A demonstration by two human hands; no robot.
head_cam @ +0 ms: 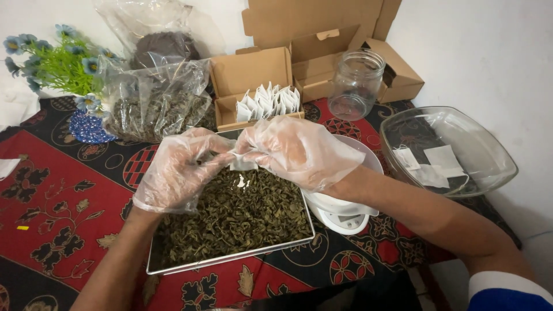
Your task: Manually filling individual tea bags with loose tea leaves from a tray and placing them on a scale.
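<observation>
Both my hands wear loose clear plastic gloves and meet above a metal tray (230, 260) filled with dried green tea leaves (242, 216). My left hand (175, 170) and my right hand (296, 151) pinch a small white tea bag (242, 164) between their fingertips, holding it over the leaves. Just behind the tray stands an open cardboard box (253, 72) with several empty white tea bags (269, 102) standing upright in it.
A white kitchen scale (344, 214) sits right of the tray under my right forearm. At the right, a glass bowl (495, 164) holds a few tea bags. Behind are an empty glass jar (356, 83), plastic bags of leaves (155, 106), blue artificial flowers (57, 63) and cardboard boxes (397, 72).
</observation>
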